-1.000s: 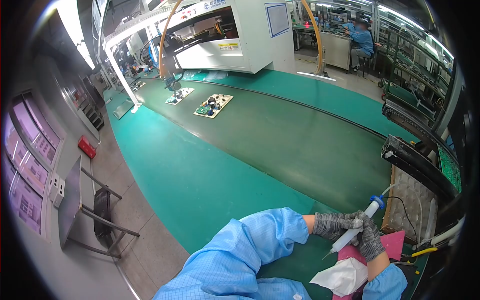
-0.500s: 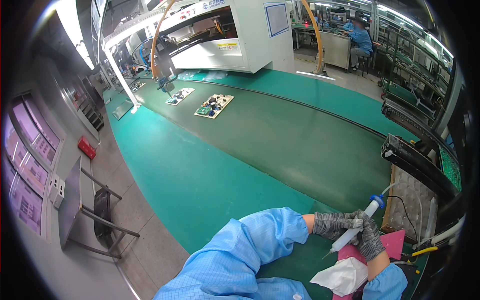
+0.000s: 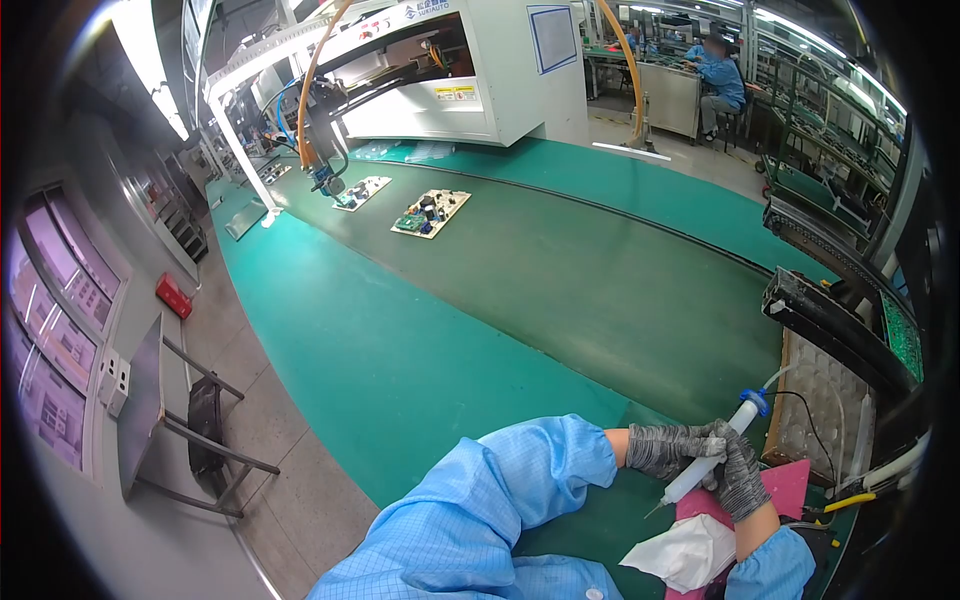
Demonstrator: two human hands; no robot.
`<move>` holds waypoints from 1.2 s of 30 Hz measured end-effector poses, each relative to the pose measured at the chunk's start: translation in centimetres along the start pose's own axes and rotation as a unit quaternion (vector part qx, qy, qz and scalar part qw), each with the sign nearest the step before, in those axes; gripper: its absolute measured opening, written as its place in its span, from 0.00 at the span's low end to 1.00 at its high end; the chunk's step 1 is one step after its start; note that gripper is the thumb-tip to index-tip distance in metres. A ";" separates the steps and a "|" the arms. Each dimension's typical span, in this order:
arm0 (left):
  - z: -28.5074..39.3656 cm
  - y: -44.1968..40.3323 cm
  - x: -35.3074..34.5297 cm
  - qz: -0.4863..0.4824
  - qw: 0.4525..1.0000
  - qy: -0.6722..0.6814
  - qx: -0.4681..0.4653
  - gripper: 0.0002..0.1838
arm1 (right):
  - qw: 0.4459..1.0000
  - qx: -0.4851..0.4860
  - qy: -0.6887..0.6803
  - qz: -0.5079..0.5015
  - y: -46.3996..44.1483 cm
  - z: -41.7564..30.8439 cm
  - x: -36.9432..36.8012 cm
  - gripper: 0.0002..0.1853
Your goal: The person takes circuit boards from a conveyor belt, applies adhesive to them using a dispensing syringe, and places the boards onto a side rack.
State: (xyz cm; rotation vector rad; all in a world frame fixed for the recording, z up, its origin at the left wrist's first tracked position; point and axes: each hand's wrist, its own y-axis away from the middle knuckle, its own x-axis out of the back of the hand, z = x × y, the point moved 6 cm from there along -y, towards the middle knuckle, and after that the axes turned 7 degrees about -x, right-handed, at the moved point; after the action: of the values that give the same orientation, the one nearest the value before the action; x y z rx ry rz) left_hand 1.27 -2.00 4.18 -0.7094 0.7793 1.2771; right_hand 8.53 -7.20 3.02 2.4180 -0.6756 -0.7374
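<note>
Gripped in your gloved left hand [image 3: 668, 452] and right hand [image 3: 742, 485], a dispensing syringe [image 3: 695, 481] slants over the near right of the green workbench [image 3: 400, 380]. Its needle [image 3: 654, 512] is well apart from the circuit board [image 3: 430, 214] at far left and a second board [image 3: 362, 193] beyond; whether either has been treated cannot be told.

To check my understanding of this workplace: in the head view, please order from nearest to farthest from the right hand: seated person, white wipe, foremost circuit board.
From the right hand, on the white syringe:
1. White wipe: just beside it, near side.
2. Foremost circuit board: ahead, left, on green surface.
3. Seated person: far background.
</note>
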 end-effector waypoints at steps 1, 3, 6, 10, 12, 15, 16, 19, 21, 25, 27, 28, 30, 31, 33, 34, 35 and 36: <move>-0.1 0.0 0.2 0.002 1.000 -0.001 0.006 0.22 | 1.000 -0.001 0.001 0.001 -0.1 0.0 0.1 0.16; 0.0 0.0 0.2 0.006 1.000 -0.001 0.006 0.22 | 1.000 0.000 0.003 0.006 -0.1 0.0 0.1 0.16; 0.0 0.0 0.1 0.007 1.000 0.000 -0.005 0.22 | 1.000 -0.003 0.002 0.014 0.0 0.0 -0.1 0.15; 0.2 0.1 -0.2 -0.007 1.000 0.007 -0.009 0.21 | 1.000 0.000 -0.003 -0.005 0.1 0.0 -0.2 0.15; 0.3 0.1 -0.3 -0.017 1.000 0.012 -0.013 0.21 | 1.000 0.006 -0.004 0.000 0.2 -0.1 -0.2 0.14; 0.3 0.0 -0.3 -0.024 1.000 0.013 -0.015 0.21 | 1.000 0.005 -0.006 0.003 0.3 -0.1 -0.2 0.14; 0.3 0.1 -0.3 -0.022 1.000 0.009 -0.014 0.21 | 1.000 0.003 -0.006 0.003 0.2 -0.1 -0.2 0.14; 0.5 0.2 -0.6 -0.015 1.000 0.007 -0.013 0.21 | 1.000 0.002 -0.004 -0.001 0.1 -0.1 -0.2 0.13; 0.5 0.2 -0.6 -0.012 1.000 0.008 -0.012 0.21 | 1.000 0.005 -0.011 -0.008 0.1 0.0 -0.1 0.13; 0.6 0.4 -0.8 -0.014 1.000 0.007 -0.014 0.21 | 1.000 0.006 -0.007 0.000 0.0 -0.1 -0.1 0.13; 0.7 0.4 -0.9 -0.014 1.000 0.000 -0.017 0.21 | 1.000 0.005 -0.002 0.001 0.2 -0.2 -0.2 0.13; 0.7 0.4 -0.9 -0.013 1.000 -0.005 -0.017 0.21 | 1.000 0.004 0.000 0.001 0.3 -0.2 -0.2 0.13; 0.6 0.3 -0.6 -0.015 1.000 -0.008 -0.019 0.21 | 1.000 0.004 0.004 0.003 0.3 -0.2 -0.2 0.13; 0.3 0.1 -0.3 -0.019 1.000 -0.006 -0.021 0.21 | 1.000 0.004 0.007 0.004 0.3 -0.3 -0.2 0.13; 0.3 0.0 -0.2 -0.018 1.000 -0.011 -0.020 0.22 | 1.000 0.007 0.001 0.000 0.5 -0.3 -0.4 0.14; 0.5 0.2 -0.4 -0.013 1.000 -0.017 -0.017 0.22 | 1.000 0.008 -0.002 -0.001 0.6 -0.4 -0.6 0.14; 0.6 0.3 -0.5 -0.008 1.000 -0.024 -0.015 0.22 | 1.000 0.016 0.001 -0.018 0.6 -0.5 -0.9 0.14; 0.6 0.5 0.0 0.002 0.999 -0.027 -0.018 0.22 | 0.999 0.025 0.002 -0.034 0.6 -0.6 -1.1 0.14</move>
State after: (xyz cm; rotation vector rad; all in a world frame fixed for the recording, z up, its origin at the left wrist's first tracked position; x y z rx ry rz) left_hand 0.87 -1.47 4.49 -0.7001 0.7154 1.3112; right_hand 7.85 -6.80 4.19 2.4977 -0.6192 -0.7507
